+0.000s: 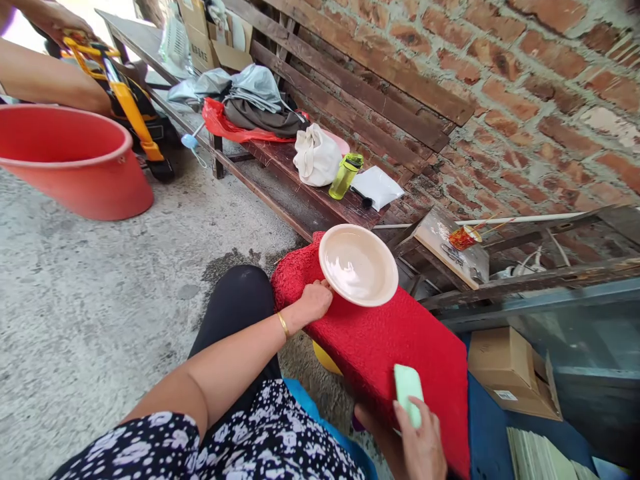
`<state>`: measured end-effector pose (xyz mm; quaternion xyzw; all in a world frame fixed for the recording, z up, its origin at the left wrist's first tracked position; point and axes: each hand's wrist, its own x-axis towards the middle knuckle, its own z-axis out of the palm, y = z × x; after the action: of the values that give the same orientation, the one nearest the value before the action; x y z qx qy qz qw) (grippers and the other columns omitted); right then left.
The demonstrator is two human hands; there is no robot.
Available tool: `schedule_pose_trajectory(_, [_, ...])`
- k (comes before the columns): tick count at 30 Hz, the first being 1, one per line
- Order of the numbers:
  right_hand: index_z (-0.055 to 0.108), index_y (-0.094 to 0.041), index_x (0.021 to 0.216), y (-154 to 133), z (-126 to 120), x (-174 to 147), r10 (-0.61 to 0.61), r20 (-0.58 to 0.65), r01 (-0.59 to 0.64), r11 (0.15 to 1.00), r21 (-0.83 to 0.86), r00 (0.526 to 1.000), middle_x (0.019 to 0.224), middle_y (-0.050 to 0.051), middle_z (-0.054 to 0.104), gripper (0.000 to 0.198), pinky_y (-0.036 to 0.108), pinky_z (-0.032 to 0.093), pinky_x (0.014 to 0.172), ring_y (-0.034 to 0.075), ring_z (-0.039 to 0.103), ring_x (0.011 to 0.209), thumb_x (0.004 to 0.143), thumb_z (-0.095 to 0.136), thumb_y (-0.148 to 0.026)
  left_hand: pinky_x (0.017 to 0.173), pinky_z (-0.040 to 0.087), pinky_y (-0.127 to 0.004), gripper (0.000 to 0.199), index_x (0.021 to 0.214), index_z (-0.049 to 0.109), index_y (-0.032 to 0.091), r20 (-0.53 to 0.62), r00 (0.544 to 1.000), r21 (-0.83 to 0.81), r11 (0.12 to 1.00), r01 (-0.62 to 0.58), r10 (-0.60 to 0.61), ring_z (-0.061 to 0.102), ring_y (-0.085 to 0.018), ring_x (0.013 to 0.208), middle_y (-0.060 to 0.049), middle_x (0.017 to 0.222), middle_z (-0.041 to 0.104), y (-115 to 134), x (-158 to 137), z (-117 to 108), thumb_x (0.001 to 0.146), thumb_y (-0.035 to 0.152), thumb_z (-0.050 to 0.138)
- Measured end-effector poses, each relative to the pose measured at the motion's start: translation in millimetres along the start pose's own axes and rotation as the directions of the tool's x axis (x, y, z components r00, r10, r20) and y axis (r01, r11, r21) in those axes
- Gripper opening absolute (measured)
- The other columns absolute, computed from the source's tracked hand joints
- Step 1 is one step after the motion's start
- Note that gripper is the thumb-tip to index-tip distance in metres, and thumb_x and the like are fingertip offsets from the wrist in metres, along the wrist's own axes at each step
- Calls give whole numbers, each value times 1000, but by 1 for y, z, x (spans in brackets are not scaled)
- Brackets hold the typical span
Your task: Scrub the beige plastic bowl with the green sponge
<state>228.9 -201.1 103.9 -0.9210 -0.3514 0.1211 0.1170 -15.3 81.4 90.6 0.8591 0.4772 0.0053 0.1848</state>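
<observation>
A shallow cream basin holding clear liquid stands on a red cloth cover. My left hand, with a gold bracelet at the wrist, is closed at the basin's near left rim; its fingertips are partly hidden there. Lower right, my right hand grips a light green rounded block over the cloth, thumb on one side and fingers on the other. Whether the block is a brush or a sponge I cannot tell. The block touches or nearly touches the cloth.
Along the brick wall, a dark wooden bench carries a white bag, a green bottle and folded clothes. Upper left are a red tub and another person's hand near a yellow-framed tool. A cardboard box sits at right.
</observation>
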Motion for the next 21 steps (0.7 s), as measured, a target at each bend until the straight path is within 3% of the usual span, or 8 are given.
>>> schedule_pose_trajectory(2, [62,-22,118,35,-18,8,121,-38,-123,991,-48,992,98,14,61,82,52,50,77,37,63,88,72,41,-86,74,51,-35,33,117,67,6,7,1000,-11,1000,4,-4,62,-29,104,-22,115,64,-1,3,4,90,10,50])
schedule_pose_trajectory(4, [62,-20,118,44,-27,10,150,-64,-155,985,-71,987,95,15,61,84,53,50,76,38,63,86,72,39,-87,73,50,-35,33,116,68,7,11,1000,-15,1000,10,-10,62,-29,104,-21,114,64,-1,5,7,90,8,49])
schedule_pose_trajectory(8, [64,-27,111,-17,-2,-7,-39,-61,40,999,9,997,107,11,61,72,46,51,72,33,64,90,76,38,-84,74,50,-36,32,116,68,7,-4,1000,2,1000,-1,1,61,-29,103,-22,114,64,-2,2,4,88,11,52])
schedule_pose_trajectory(12, [65,-29,110,-71,27,-22,-304,68,293,946,140,950,108,7,62,63,41,51,80,29,65,96,79,41,-78,73,51,-36,34,118,67,5,-15,1000,31,999,-9,10,62,-28,101,-23,113,64,-1,-2,-2,89,14,53])
schedule_pose_trajectory(14, [64,-29,112,-57,25,-20,-237,84,227,967,114,968,112,8,61,63,43,51,81,30,64,99,78,41,-77,72,51,-36,34,118,67,5,-6,1000,32,999,-8,8,61,-28,101,-23,114,64,0,-2,-2,89,14,52])
schedule_pose_trajectory(17, [61,-27,115,2,0,-7,40,31,-41,999,32,999,111,11,61,71,50,51,83,36,63,101,74,40,-81,73,49,-34,34,119,67,7,11,1000,15,1000,-11,11,60,-28,102,-21,117,62,-1,1,1,89,13,50])
schedule_pose_trajectory(19, [61,-25,113,37,-19,2,200,-26,-200,980,0,979,103,14,61,75,54,50,87,39,62,100,72,39,-84,73,48,-33,34,117,68,8,19,1000,2,1000,-9,9,59,-27,103,-21,117,62,-2,2,3,89,12,49])
schedule_pose_trajectory(21, [61,-25,109,50,-29,5,270,-77,-271,962,-5,960,99,16,61,74,57,49,88,41,62,98,72,39,-85,73,48,-33,34,117,68,8,22,1000,-8,1000,-5,5,59,-27,103,-21,117,62,-2,3,4,89,11,49])
